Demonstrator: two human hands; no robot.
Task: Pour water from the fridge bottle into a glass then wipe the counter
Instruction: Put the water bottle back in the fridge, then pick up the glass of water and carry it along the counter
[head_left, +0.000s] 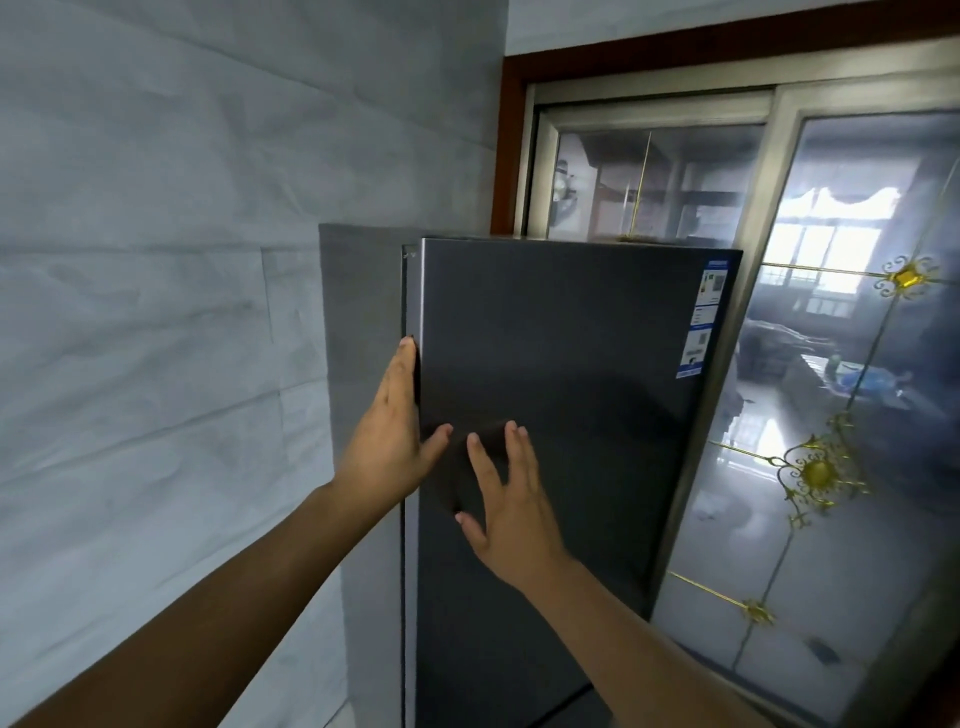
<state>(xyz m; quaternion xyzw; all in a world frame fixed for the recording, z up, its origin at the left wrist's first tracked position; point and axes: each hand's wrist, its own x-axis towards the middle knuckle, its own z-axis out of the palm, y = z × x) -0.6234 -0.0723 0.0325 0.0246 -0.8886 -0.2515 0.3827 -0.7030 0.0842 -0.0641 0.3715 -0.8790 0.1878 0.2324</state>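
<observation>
A tall dark grey fridge (587, 374) stands in front of me, and its door looks shut or only barely ajar. My left hand (392, 441) curls its fingers around the door's left edge, thumb resting on the front face. My right hand (511, 506) lies flat against the door front with its fingers spread, holding nothing. No bottle, glass or counter is in view.
A pale grey tiled wall (156, 312) runs along the left, close to the fridge side. Behind and to the right stands a sliding glass door (841, 415) with a metal frame and gold ornaments. Stickers (704, 317) sit at the fridge door's upper right.
</observation>
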